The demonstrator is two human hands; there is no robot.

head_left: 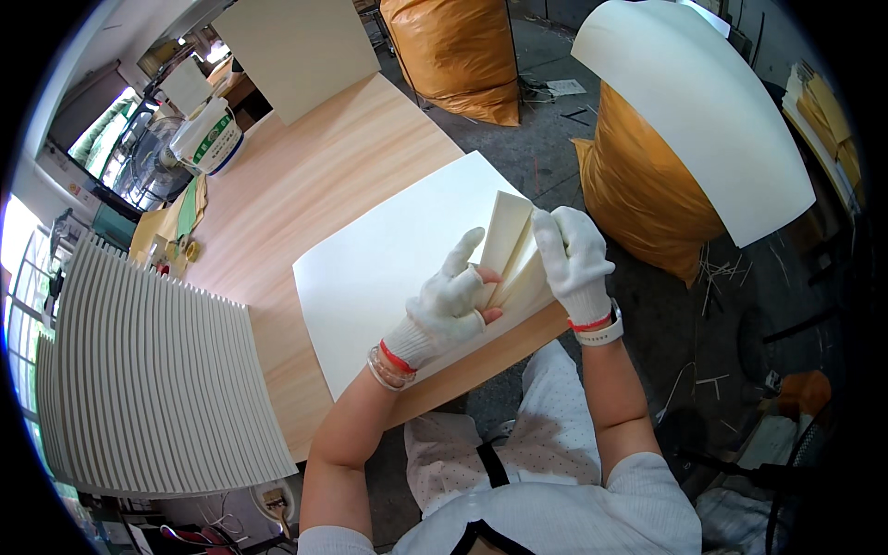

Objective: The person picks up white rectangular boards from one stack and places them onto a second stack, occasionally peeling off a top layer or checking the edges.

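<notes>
My left hand (pixel 447 307), in a white knit glove with some bare fingertips, holds the lower left side of a narrow cream board piece (pixel 507 231). One of its fingers points up, off the piece. My right hand (pixel 572 254), also gloved, pinches the piece's right edge. The board looks like folded or overlapping strips fanned slightly apart; I cannot tell which. Both hands are above a large white sheet (pixel 388 250) lying at the near edge of the wooden table (pixel 361 129).
A tall stack of ribbed white boards (pixel 166 370) stands at the left. Farther back are a white bucket (pixel 207 137), a tape roll (pixel 192 251) and an upright cream panel (pixel 301 55). Orange sacks (pixel 453 55) stand beyond the table; a curved white sheet (pixel 694 102) covers one at right.
</notes>
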